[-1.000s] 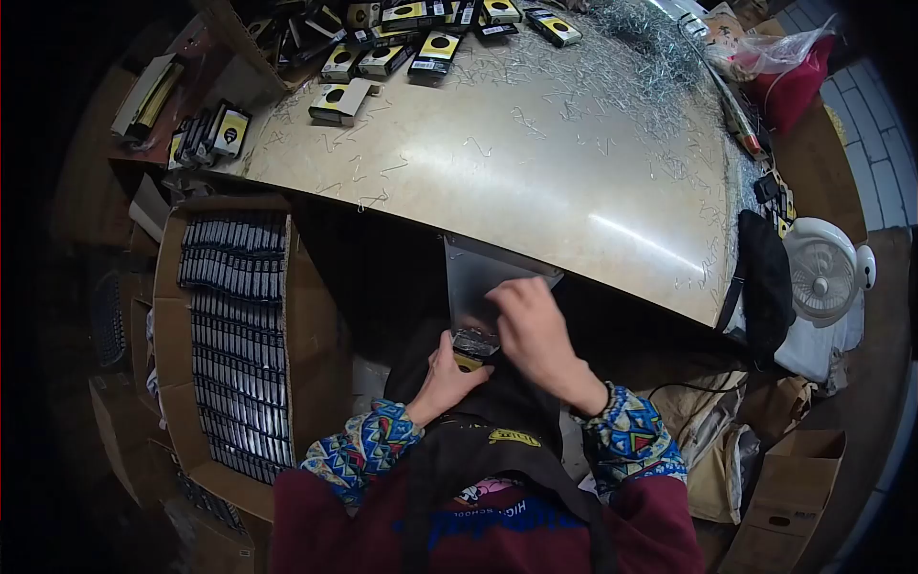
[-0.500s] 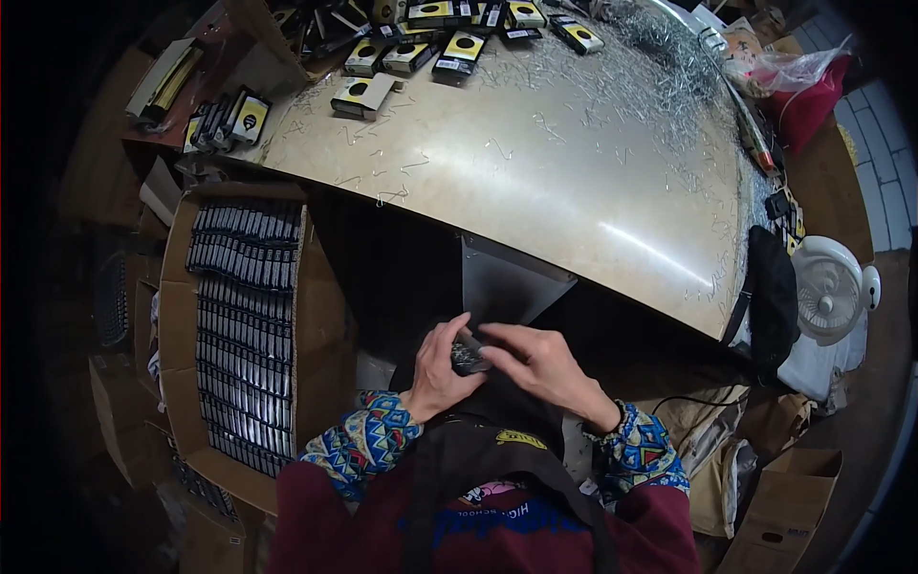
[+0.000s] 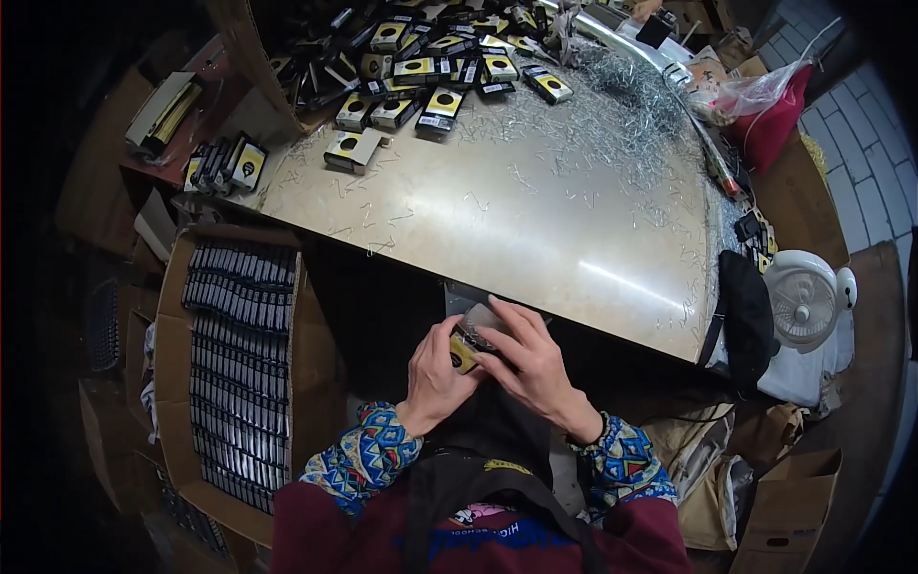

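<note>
Closest to me, below the camera, are two patterned sleeve cuffs [image 3: 363, 454] and a black apron [image 3: 488, 474]. Just beyond, I have the left hand [image 3: 438, 376] gripping a small black-and-yellow box [image 3: 463, 354] along its left side. The right hand [image 3: 531, 368] is curled over the box's upper end, thumb near its right side, beside a greyish piece [image 3: 481, 321]; I cannot tell whether those fingers pinch it or only rest there.

The box is held above the lap, short of the worktop [image 3: 459, 239], with nothing visible bearing it from below. If the left grip loosened while the right fingers pressed, I judge it could slip into the dark gap under the edge. Uneven pressure could crease its thin-looking walls, and if the upper end is open, a tilt could spill whatever is inside.

To the left stands a cardboard carton [image 3: 320, 383] packed with rows of dark boxes [image 3: 244, 373]. Farther off, bent wire pieces [image 3: 475, 203] lie strewn over the worktop; an arm brushed across them could be scratched or snag a cuff. Beyond are a box with its flap raised [image 3: 349, 153], a jumbled pile of boxes [image 3: 421, 67] and a tangled wire heap [image 3: 622, 100].
</note>
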